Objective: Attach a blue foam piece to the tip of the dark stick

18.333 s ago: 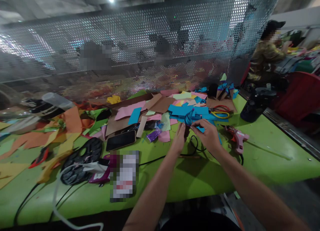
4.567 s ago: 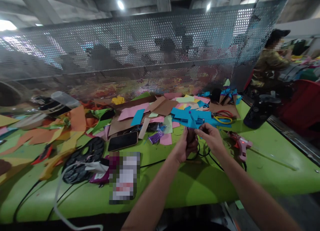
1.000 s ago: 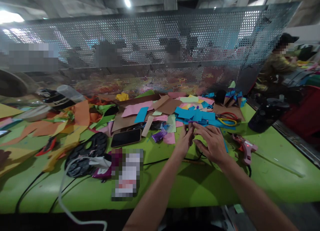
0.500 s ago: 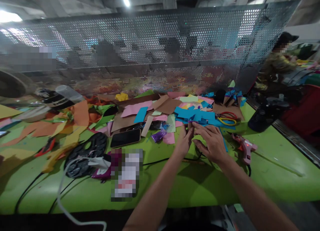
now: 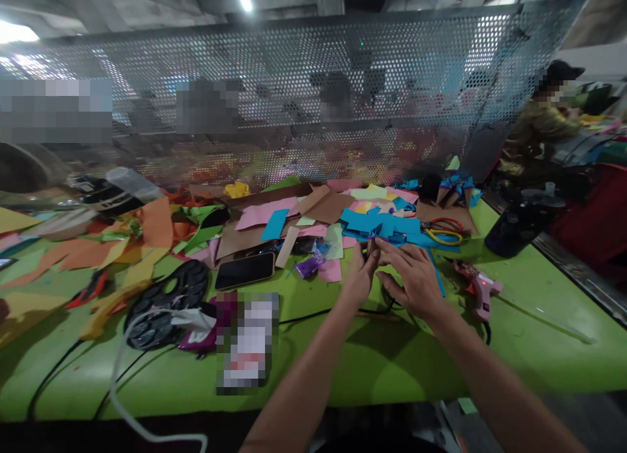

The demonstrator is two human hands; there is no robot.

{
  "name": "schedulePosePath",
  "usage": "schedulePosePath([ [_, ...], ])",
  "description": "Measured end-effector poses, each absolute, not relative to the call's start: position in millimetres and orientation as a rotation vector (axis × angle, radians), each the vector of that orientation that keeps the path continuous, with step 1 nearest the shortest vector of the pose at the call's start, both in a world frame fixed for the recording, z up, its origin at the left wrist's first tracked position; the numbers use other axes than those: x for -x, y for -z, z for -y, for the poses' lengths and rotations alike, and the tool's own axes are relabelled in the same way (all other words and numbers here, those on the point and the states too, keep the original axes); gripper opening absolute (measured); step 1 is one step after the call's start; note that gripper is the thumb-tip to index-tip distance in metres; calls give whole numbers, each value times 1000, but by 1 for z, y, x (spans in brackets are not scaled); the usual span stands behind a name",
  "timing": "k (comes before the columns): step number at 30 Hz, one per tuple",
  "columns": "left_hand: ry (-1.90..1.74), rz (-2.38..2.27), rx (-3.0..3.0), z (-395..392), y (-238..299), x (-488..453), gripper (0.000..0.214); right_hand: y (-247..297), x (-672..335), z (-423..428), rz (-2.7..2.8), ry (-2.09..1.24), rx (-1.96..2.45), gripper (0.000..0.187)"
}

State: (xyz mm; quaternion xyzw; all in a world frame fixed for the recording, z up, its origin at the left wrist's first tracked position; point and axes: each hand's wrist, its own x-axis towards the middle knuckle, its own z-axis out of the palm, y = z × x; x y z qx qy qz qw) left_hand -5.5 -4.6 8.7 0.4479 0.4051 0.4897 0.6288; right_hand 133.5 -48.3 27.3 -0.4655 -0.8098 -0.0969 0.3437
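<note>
Above the green table, my left hand (image 5: 360,275) is closed around a small brown paper cone (image 5: 371,246) with a purple band and blue paper at its top. Much of the cone is hidden by the fingers. The fingers of my right hand (image 5: 414,280) are stretched out and apart, with the index fingertip touching the cone near its purple band. Just beyond both hands lies a pile of blue paper strips (image 5: 379,223). A purple packet (image 5: 310,264) lies to the left of my left hand.
A pink glue gun (image 5: 482,288) with a lit red light lies right of my hands, near a dark bottle (image 5: 512,224). Scissors (image 5: 443,232) and similar brown cones (image 5: 453,193) are behind. Leftward lie a phone (image 5: 245,270), a yellow glue gun (image 5: 110,303) and cables.
Both hands keep almost the same pose on the cone. A small dark rounded shape has come in at the left edge, over the yellow paper.
</note>
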Motion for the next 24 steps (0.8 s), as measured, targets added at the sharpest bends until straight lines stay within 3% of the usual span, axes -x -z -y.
schedulePosePath([
  [24,-1198,-908,-1379,0,1,7,35,-26,-133,49,2106,275,1171,12],
])
